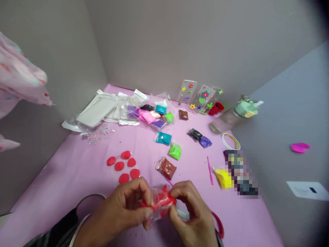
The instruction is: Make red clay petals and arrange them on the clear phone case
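Between my two hands is a clear packet of red clay (pixel 162 200), held above the table's front part. My left hand (pixel 128 204) pinches its left side between thumb and fingers. On the right side, the thumb and fingers of my right hand (pixel 189 209) grip the packet. Flattened red clay pieces (pixel 119 166) lie to the left on a clear sheet. Just beyond my hands sits a brown clay packet (pixel 167 168), with a green packet (pixel 175 151) and a teal packet (pixel 163 138) farther back. A red-handled tool (pixel 218 224) shows partly beside my right hand.
Packaged clear cases (pixel 96 111) and gems (pixel 99 134) lie back left. Decorated cases (pixel 204 97) lean at the back near a bottle (pixel 228 118). A tape roll (pixel 231 141), a pink stick (pixel 210 171) and a yellow packet (pixel 224 178) are at the right.
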A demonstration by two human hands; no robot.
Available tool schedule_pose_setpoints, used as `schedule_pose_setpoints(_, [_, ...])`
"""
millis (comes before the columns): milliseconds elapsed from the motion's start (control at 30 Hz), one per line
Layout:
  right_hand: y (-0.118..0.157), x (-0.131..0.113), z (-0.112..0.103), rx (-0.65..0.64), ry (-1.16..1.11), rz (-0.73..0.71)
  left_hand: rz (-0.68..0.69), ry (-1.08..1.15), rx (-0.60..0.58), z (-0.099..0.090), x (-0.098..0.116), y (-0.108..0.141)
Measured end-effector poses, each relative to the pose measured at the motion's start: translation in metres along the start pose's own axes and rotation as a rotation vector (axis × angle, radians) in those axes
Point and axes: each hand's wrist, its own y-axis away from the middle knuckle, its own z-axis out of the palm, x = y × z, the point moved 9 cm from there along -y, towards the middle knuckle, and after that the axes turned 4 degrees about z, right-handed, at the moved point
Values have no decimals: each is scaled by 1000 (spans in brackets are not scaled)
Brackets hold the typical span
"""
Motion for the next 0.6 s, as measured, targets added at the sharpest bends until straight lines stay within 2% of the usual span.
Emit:
schedule_pose_setpoints(233, [-9,22,-26,102,-16,85,-56,332,188,-23,-10,2])
schedule_pose_setpoints(367, [-12,50,-45,187,175,87,-46,394,254,-38,-6,12])
schedule_pose_setpoints(433, [-14,59,-47,131,311,41,10,357,218,-37,8,16])
schedule_pose_setpoints(500, [-14,56,-52,80,393,-13,120,298,165,-35,32,20])
schedule_pose_setpoints(600, [-5,32,-82,171,365,7,260,47,131,-37,68,28])
